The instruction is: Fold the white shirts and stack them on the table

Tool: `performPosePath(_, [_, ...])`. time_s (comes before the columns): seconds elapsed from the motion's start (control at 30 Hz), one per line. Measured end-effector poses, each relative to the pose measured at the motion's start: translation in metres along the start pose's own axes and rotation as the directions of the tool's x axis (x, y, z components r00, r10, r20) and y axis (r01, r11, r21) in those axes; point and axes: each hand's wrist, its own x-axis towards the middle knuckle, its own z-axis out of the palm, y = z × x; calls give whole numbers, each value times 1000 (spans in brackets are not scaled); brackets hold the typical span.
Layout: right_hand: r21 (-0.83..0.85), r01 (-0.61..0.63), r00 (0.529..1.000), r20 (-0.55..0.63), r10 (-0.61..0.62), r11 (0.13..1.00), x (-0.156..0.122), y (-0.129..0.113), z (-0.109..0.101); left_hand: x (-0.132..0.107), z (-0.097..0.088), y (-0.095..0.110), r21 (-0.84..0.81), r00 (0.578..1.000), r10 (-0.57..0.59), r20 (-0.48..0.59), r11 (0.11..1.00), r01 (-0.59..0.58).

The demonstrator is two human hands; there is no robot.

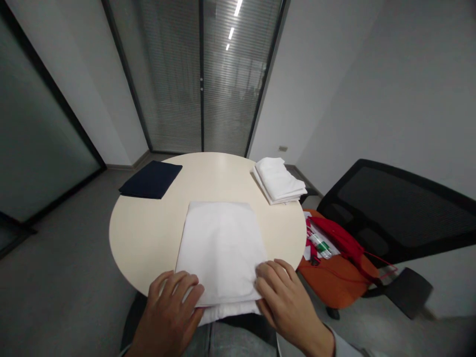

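A folded white cloth (221,245) lies on the near side of a round cream table (148,233), its near edge hanging a little over the rim. My left hand (173,310) rests on the cloth's near left corner, fingers bent and pinching the edge. My right hand (284,300) grips the near right corner, fingers curled over the fabric. Both hands are closed on the cloth.
A folded dark navy cloth (151,179) lies at the table's far left. A stack of folded white cloths (278,181) sits at the far right edge. Right of the table stands a black mesh chair (394,213) with an orange seat (334,282) carrying red items and small packets.
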Motion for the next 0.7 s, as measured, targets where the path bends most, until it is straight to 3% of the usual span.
performPosePath(0.2, [3,49,997,-66,-49,999,8,6,20,19,5,-23,65,999,53,-5,996,-52])
performPosePath(0.43, [66,-108,994,11,108,992,57,20,38,76,14,-71,181,966,107,236,972,-152])
performPosePath(0.57, [195,-145,989,17,144,970,62,21,34,82,1,-68,157,956,172,238,964,-212])
performPosePath(0.7, [333,-102,990,-57,128,937,46,17,11,69,-21,-50,90,954,236,184,963,-256])
